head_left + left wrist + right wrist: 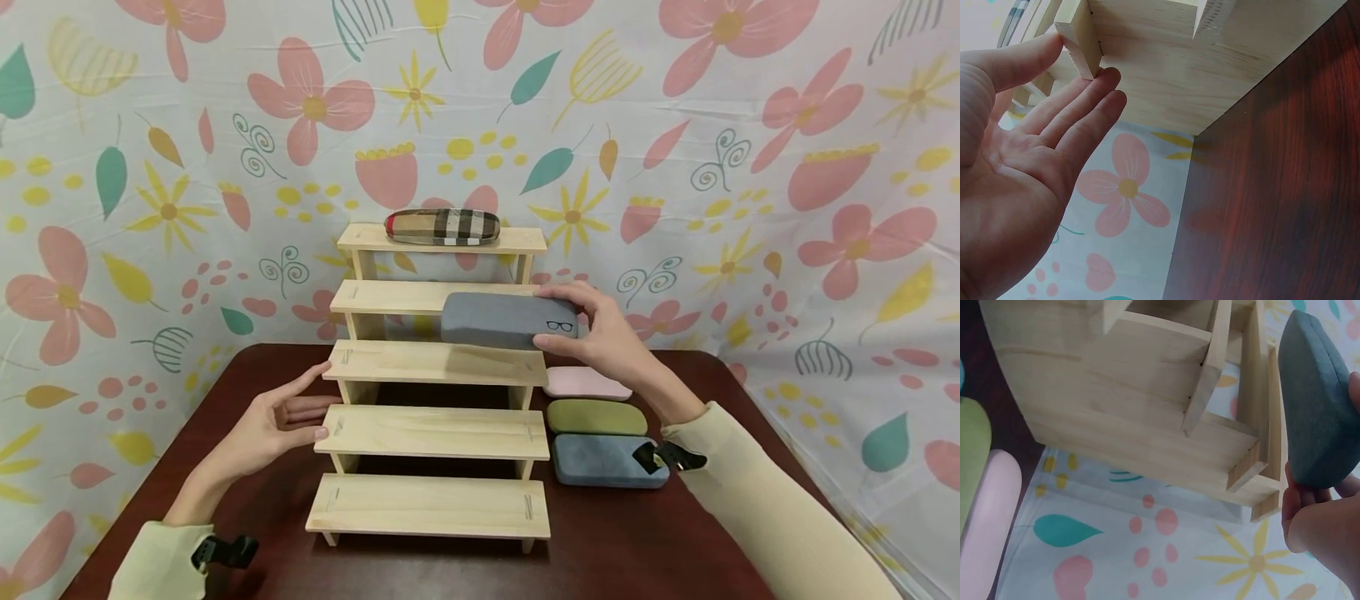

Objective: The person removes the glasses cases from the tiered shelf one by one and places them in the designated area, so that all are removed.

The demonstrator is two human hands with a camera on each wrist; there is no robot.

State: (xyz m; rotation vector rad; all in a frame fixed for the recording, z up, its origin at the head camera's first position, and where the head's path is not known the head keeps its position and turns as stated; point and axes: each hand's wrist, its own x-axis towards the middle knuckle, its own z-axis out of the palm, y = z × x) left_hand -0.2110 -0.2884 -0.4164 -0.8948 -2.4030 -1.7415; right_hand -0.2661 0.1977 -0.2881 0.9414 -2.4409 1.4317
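A light wooden stepped display stand (pixel 442 433) stands on the dark table. My right hand (pixel 600 329) holds a grey-blue glasses case (pixel 510 320) with a small glasses print, thumb in front and fingers behind, over the second step from the top. In the right wrist view this case (pixel 1316 400) is beside the stand's upper steps. My left hand (pixel 266 421) is at the stand's left side; its thumb and fingers hold the end of a step board (pixel 1079 40) between them. A plaid glasses case (pixel 442 227) lies on the top step.
Right of the stand, a pink case (pixel 588 383), a green case (pixel 596 417) and a blue case (pixel 600 461) lie in a row on the table (pixel 637 542). A floral cloth (pixel 465 108) hangs behind the table.
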